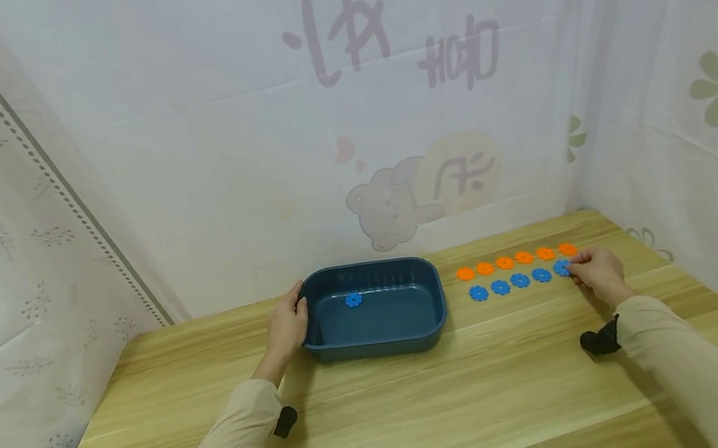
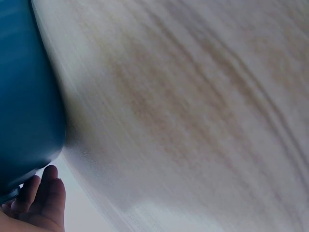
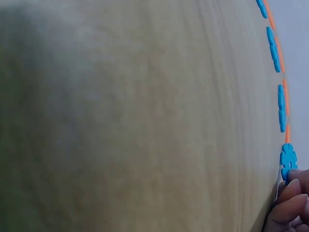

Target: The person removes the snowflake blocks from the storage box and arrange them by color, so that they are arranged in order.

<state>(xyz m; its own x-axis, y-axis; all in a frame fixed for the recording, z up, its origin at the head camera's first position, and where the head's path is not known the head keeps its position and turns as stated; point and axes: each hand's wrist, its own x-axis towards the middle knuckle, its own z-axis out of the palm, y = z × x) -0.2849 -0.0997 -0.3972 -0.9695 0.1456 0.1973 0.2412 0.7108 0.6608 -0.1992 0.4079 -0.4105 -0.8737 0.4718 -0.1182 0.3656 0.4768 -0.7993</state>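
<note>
My left hand grips the left end of a dark blue plastic basin, its thumb at the rim and fingers along the outer wall. The left wrist view shows those fingers against the basin's side. One blue notched flower disc lies inside the basin. On the right, my right hand pinches the end blue flower disc of the front row between thumb and fingers. That disc appears tilted up from the wood in the right wrist view.
Several more blue discs continue the front row toward the basin. Behind them runs a row of several orange discs. The wooden table meets a printed cloth backdrop at the back and sides.
</note>
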